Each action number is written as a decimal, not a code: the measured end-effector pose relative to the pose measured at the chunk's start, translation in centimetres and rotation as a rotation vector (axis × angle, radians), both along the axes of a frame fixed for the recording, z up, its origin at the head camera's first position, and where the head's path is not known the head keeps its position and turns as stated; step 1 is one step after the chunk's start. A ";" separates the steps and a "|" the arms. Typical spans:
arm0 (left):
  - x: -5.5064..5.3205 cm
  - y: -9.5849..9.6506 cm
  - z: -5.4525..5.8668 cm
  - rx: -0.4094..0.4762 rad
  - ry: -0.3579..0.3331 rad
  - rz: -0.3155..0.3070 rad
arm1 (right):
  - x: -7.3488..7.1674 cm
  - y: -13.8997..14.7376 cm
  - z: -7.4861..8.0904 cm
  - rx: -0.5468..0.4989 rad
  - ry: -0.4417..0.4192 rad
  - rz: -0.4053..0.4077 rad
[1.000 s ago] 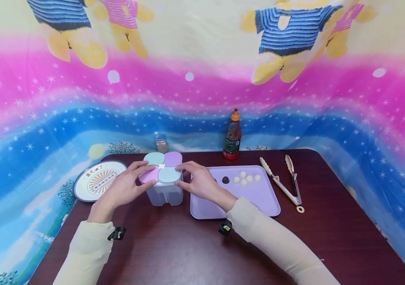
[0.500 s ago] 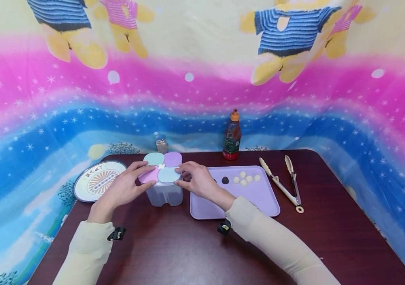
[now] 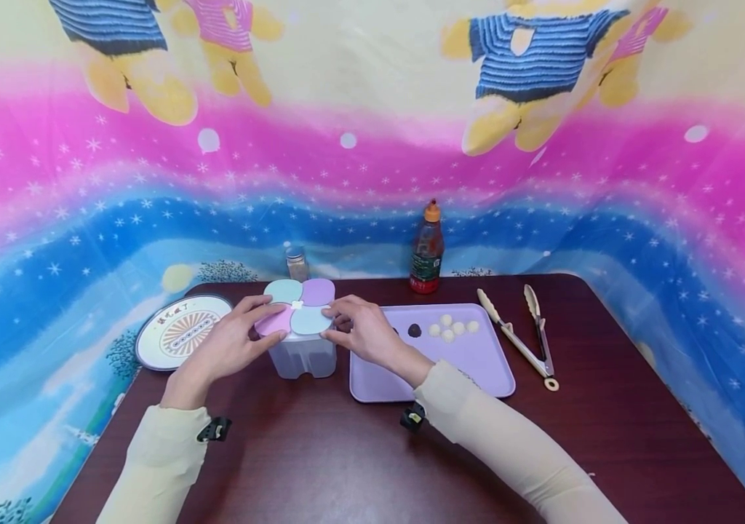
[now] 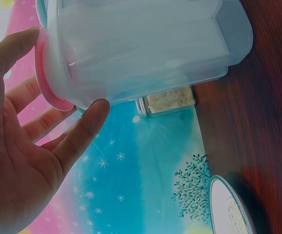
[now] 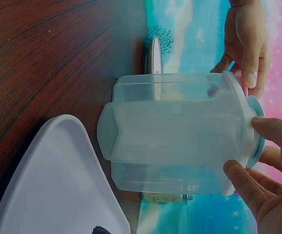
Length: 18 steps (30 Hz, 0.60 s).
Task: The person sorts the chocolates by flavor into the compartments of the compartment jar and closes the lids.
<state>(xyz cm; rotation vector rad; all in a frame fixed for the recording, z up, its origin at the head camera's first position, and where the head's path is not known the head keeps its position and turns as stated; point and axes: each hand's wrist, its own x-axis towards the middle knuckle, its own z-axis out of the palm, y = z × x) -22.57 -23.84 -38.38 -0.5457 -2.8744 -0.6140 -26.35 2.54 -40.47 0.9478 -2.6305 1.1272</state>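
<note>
A translucent plastic storage container (image 3: 303, 359) stands on the table, left of the middle. Its lid (image 3: 312, 321) has petals in mint, purple, pink and pale blue. My left hand (image 3: 225, 346) grips the lid's left side, fingers and thumb spread around the pink petal (image 4: 43, 80). On the opposite side my right hand (image 3: 375, 336) holds the edge by the pale blue petal (image 5: 258, 146), thumb and fingers at the rim. Through the clear wall (image 5: 170, 129) in the right wrist view, a small dark round thing (image 5: 212, 91) shows near the lid.
Right of the container lies a purple tray (image 3: 434, 378) with several white balls (image 3: 447, 331) and a dark one (image 3: 415, 331). Tongs (image 3: 523, 346) lie spread farther right. A sauce bottle (image 3: 428, 255) and glass jar (image 3: 297, 265) stand behind; a plate (image 3: 182, 335) is at left.
</note>
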 end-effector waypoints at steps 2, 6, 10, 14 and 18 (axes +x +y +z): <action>0.0 0.0 0.0 0.002 -0.005 0.001 | 0.0 0.0 0.0 -0.003 0.000 -0.001; 0.0 0.0 0.0 0.005 -0.010 0.004 | 0.0 0.0 0.1 -0.007 -0.007 -0.002; 0.0 0.0 0.0 0.006 -0.004 0.003 | 0.1 0.0 0.2 -0.016 -0.016 -0.008; 0.0 0.0 0.0 0.006 -0.004 0.000 | 0.0 0.0 0.3 -0.041 -0.030 -0.012; 0.0 0.0 0.1 -0.001 -0.003 0.001 | -0.1 0.0 0.4 -0.048 -0.052 -0.019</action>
